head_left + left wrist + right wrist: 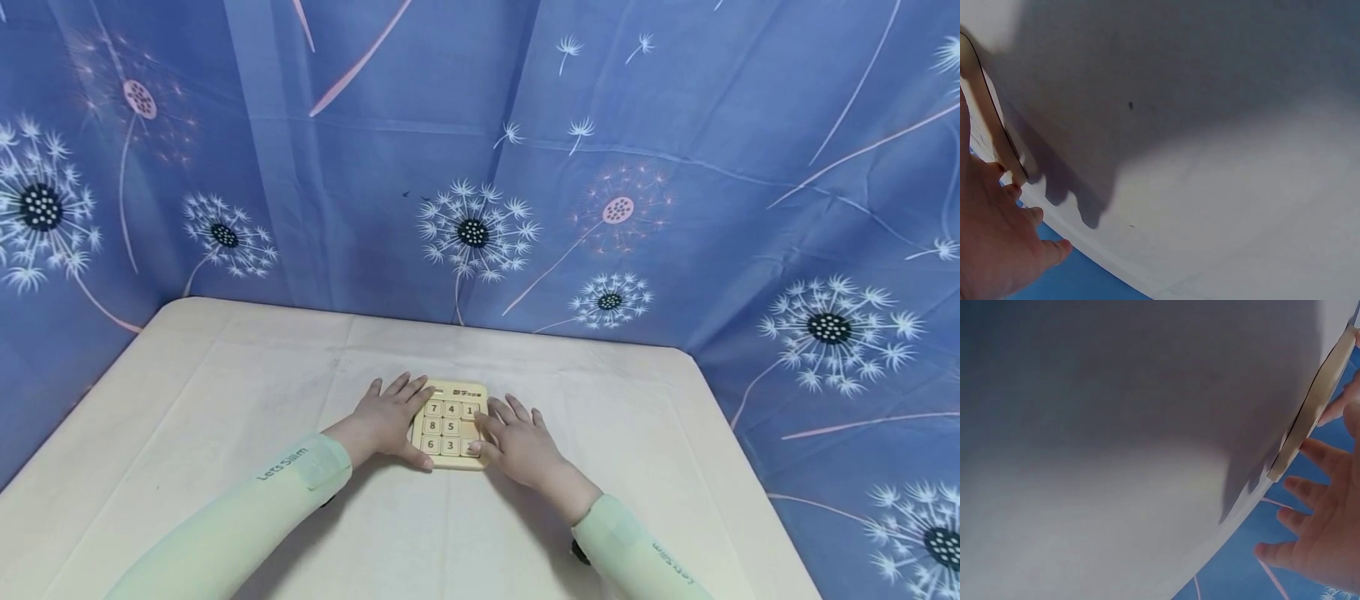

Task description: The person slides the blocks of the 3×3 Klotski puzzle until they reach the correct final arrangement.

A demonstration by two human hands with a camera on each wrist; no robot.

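A yellow number slide puzzle (450,463) lies flat on the table, its tiles reading 7, 4, 1 on top, 8 and 5 in the middle, 6 and 3 below. The lower right tile is partly hidden by my right thumb. With fingers spread, my left hand (386,421) rests along the puzzle's left side, index finger by the top corner and thumb by the bottom one. My right hand (528,450) is at the right side; its thumb touches the lower right tile and its index finger reaches the right column. Both wrist views show the puzzle's edge (994,122) (1313,403) beside outstretched fingers.
A pale cloth covers the table (247,358), which has rounded far corners. Blue fabric (360,208) with a dandelion print hangs behind it and along both sides. Pale green sleeves (247,517) cover both forearms.
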